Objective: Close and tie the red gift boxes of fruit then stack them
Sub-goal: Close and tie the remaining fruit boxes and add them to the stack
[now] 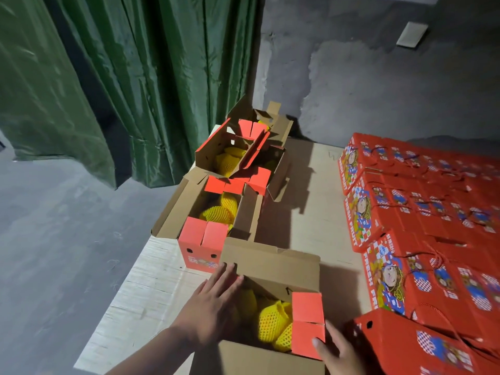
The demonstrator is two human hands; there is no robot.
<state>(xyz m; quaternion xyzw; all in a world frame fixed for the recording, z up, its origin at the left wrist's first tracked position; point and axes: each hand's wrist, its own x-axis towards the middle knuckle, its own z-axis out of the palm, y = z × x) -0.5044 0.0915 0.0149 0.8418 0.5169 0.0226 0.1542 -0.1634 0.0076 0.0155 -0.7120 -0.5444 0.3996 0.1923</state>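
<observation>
Your left hand [213, 301] lies flat with straight fingers on the left end flap of the near box [270, 315], pressing it inward. Your right hand [338, 350] touches the red right end flap [308, 323] with straight fingers, thumb against its lower edge; neither hand grips anything. That box sits open at the near edge of the table [319, 212], its long brown lid flap [270, 263] standing up at the back. Inside it lies fruit [273, 320] in yellow foam netting.

Beyond it, along the table's left edge, stands a second open box [205, 226] with netted fruit showing, and behind that a third box [238, 155] with its flaps partly folded; a fourth seems to stand at the far end, hard to make out. On the right, closed red boxes [422, 212] with cord handles lie side by side in rows. A green curtain [121, 85] hangs behind, beside a grey wall [378, 90].
</observation>
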